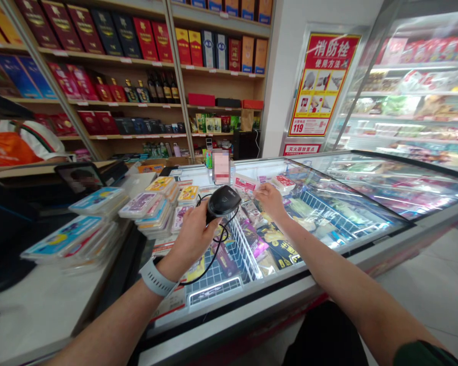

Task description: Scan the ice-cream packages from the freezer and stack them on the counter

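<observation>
My left hand, with a pale watch strap at the wrist, is closed around the handle of a black barcode scanner. The scanner's head points away to the right, and its black cable loops down past the wrist. Further right, my right hand pinches the edge of a flat, clear-looking pack with a pink and white label. That pack is above the freezer's glass top, just beyond the scanner. A similar red-labelled pack lies on the glass behind my right fingers.
Stacks of flat labelled packs stand left of the scanner, with more blue-topped packs on the counter. The glass-topped freezer stretches right. A person's striped sleeve shows at far left. Shelves of boxes rise behind.
</observation>
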Tool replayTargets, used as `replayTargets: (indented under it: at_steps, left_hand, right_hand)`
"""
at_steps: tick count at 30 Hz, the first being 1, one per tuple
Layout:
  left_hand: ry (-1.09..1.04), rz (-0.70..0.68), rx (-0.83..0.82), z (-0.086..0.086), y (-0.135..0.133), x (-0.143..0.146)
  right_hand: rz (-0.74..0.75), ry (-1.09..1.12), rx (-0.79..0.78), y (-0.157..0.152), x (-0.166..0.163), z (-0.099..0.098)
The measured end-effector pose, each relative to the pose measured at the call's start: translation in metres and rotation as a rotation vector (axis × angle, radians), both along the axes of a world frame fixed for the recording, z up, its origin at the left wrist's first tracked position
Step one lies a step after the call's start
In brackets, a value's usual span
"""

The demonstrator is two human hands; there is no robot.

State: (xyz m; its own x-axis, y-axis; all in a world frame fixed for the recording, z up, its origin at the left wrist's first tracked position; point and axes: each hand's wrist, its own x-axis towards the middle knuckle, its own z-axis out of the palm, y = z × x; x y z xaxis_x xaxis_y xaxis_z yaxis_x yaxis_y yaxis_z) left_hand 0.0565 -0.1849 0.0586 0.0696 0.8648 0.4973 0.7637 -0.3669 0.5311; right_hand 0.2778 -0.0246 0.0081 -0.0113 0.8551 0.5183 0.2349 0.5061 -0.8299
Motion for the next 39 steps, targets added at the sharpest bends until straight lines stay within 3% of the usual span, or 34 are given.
replayTargets:
  at_steps: [6,9,11,17,23,31,39]
  left_hand:
    - [0.006,0.005,-0.009,0.001,-0.001,0.001]
    - [0.019,0.005,-0.009,0.0,-0.001,0.001]
    - [0.024,0.002,-0.01,-0.001,-0.001,0.001]
    - [0.021,0.005,-0.014,-0.002,-0.001,0.001]
    - [0.01,-0.002,-0.008,0.0,-0.002,0.002]
    - [0.008,0.008,-0.011,0.001,-0.003,0.002]
    - [0.013,-0.013,0.011,-0.002,-0.002,0.002]
  right_hand:
    - [-0.299,-0.216,0.219,0.012,0.045,0.023]
    - [-0.535,-0.506,0.267,0.017,0.06,0.026]
    - [-0.614,-0.659,0.262,0.02,0.065,0.025]
    - [-0.644,-0.932,0.206,0.019,0.063,0.021]
    - [-0.661,-1.054,0.171,0.013,0.058,0.026]
    - [-0.7,-1.058,0.141,0.004,0.054,0.029]
    - [-0.664,-0.967,0.236,0.0,0.046,0.028]
